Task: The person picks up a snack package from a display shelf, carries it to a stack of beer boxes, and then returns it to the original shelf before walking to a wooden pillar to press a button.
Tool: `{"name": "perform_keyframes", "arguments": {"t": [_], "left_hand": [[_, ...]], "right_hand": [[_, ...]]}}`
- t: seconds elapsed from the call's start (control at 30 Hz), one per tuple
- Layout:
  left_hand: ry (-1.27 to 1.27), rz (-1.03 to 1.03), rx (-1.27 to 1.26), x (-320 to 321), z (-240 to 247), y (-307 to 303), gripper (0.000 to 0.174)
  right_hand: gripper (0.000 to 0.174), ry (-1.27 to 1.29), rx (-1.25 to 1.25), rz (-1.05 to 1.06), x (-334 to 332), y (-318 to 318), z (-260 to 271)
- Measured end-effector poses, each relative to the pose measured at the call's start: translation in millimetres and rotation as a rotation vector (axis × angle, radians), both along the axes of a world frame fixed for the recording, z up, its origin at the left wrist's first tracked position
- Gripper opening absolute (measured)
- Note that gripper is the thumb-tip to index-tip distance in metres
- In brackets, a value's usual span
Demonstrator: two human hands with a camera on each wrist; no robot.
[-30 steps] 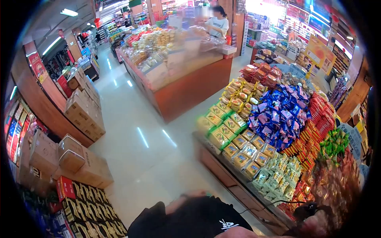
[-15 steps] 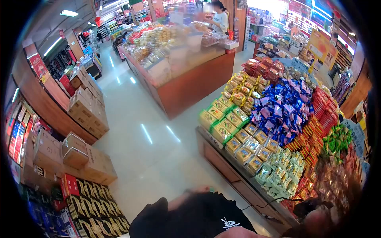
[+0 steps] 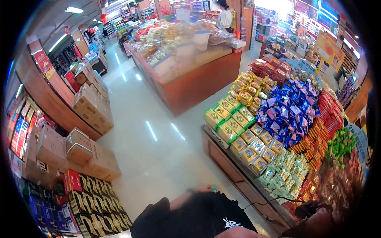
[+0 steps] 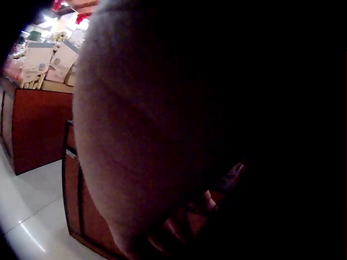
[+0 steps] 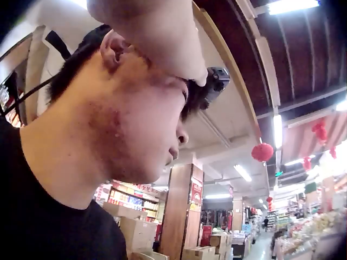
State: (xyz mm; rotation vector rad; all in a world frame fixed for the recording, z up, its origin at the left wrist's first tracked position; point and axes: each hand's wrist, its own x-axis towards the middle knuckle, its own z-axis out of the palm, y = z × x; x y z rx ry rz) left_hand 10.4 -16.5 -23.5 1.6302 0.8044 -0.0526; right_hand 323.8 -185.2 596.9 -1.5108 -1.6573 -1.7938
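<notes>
My left hand (image 3: 203, 188) sits low in front of my black shirt, beside the snack counter's side. A small teal-green patch shows at its end; I cannot tell whether it is held. In the left wrist view the left hand (image 4: 146, 124) looms large and dark, with its fingers (image 4: 176, 227) bent at the bottom. My right hand (image 5: 154, 38) is raised to the forehead in the right wrist view, its edge close against a black head-worn camera (image 5: 216, 86). The rest of its fingers are hidden. A blurred dark device (image 3: 311, 208) with a black cable shows at the lower right.
A counter on my right bears blue packets (image 3: 287, 113), green-edged packs (image 3: 230, 119) and other snacks. Farther ahead stands a wooden-sided food counter (image 3: 206, 83). Cardboard boxes (image 3: 93, 107) and black-and-gold cartons (image 3: 97, 198) line the left of the shiny floor (image 3: 158, 154).
The head view has turned slightly, so the counters and boxes sit farther right in it. The person in white behind the far counter has turned away. My left hand remains low in front.
</notes>
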Motion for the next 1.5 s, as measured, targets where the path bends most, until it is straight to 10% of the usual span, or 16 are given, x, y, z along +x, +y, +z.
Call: {"name": "perform_keyframes", "arguments": {"t": [0.17,0.4,0.47,0.83,1.0,1.3,1.5], "left_hand": [[-0.083,0.022,-0.072,0,-12,3,0.036],[0.083,0.043,0.045,-18,34,7,0.037],[-0.02,0.067,0.034,-25,22,7,0.037],[-0.034,0.138,0.045,-50,-6,-7,0.029],[0.032,0.267,0.062,-32,73,18,0.032],[-0.284,0.618,0.443,2,150,132,0.043],[-0.251,0.679,0.506,36,197,229,0.073]], "right_hand": [[0.052,-0.275,0.07,-0.09,4,5,-1],[0.058,1.01,-0.232,-0.337,-2,54,-14],[0.051,1.535,-0.183,1.488,-21,106,-34],[0.016,1.83,-0.461,0.601,-53,95,-281],[0.009,1.907,-0.536,0.283,-68,97,-362],[0.031,1.886,-1.094,0.422,-100,195,-420],[0.05,2.006,-0.861,0.534,-99,274,-446]]}}
